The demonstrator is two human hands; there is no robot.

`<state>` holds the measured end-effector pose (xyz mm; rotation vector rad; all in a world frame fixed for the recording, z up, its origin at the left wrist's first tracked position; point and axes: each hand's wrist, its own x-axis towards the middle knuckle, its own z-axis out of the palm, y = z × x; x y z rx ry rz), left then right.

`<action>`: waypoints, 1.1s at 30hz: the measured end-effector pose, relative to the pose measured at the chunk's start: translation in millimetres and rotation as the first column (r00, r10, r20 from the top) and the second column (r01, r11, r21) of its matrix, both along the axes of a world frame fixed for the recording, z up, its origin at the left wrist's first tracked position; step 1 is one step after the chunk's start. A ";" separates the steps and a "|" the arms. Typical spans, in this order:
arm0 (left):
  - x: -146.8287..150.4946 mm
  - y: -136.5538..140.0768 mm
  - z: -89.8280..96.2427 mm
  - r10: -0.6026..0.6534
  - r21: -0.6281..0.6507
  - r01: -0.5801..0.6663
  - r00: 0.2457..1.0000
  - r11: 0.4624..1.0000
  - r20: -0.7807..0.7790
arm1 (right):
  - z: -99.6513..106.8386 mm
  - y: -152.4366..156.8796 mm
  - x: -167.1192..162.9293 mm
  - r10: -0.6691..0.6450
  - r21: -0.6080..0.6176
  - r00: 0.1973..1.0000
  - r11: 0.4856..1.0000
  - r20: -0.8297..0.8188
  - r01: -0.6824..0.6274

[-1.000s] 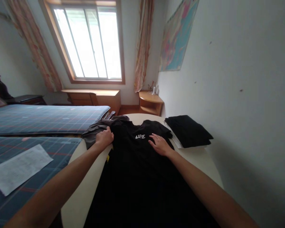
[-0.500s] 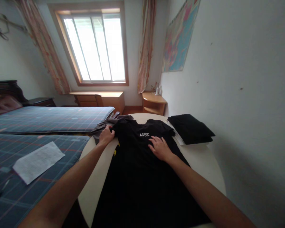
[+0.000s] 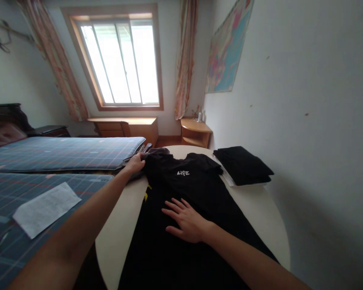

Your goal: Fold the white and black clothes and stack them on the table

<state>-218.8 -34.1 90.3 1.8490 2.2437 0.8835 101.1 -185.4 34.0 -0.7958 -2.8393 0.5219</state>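
Note:
A black T-shirt (image 3: pixel 199 193) with a white "Life" print on its chest lies spread out on a round cream table (image 3: pixel 121 225), collar at the far end. Yellow print shows along its left edge. My left hand (image 3: pixel 136 162) is closed on the left sleeve at the shoulder, fingers pinching the cloth. Flat on the middle of the shirt, below the print, rests my right hand (image 3: pixel 186 223), its fingers spread and holding nothing. Some grey cloth (image 3: pixel 159 151) lies at the table's far left edge, partly behind the shirt and my left hand.
Folded black clothes (image 3: pixel 242 165) are stacked on something white at the table's right side, near the wall. Left of the table stands a bed with plaid mattresses (image 3: pixel 87 151), and a paper sheet (image 3: pixel 46 209) lies on it. Beyond are a desk (image 3: pixel 142 125) and corner shelf (image 3: pixel 196 125).
My right hand has slid from beside the chest print down and left to the shirt's middle. My left hand, still on the sleeve, has shifted slightly up.

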 end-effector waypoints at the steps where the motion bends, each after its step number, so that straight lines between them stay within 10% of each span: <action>1: 1.5 -4.3 -5.0 0.011 -0.014 -0.011 1.000 1.000 -0.029 | -0.6 1.1 2.0 -0.017 -0.001 1.000 1.000 0.001 0.017; 8: 4.3 -21.8 -19.4 0.016 -0.104 -0.032 0.989 0.994 -0.150 | 8.2 -1.0 -11.8 -0.112 0.120 0.993 0.986 -0.038 0.116; 20: 7.9 -23.4 3.0 -0.037 0.129 0.071 0.968 0.989 -0.248 | 11.1 3.4 -70.8 -0.047 0.231 0.998 0.971 -0.034 0.053; 33: 49.5 -89.8 -46.0 -0.114 -0.237 0.037 0.941 0.971 -0.319 | 15.5 37.1 -17.8 -0.319 0.207 0.948 0.926 -0.016 0.315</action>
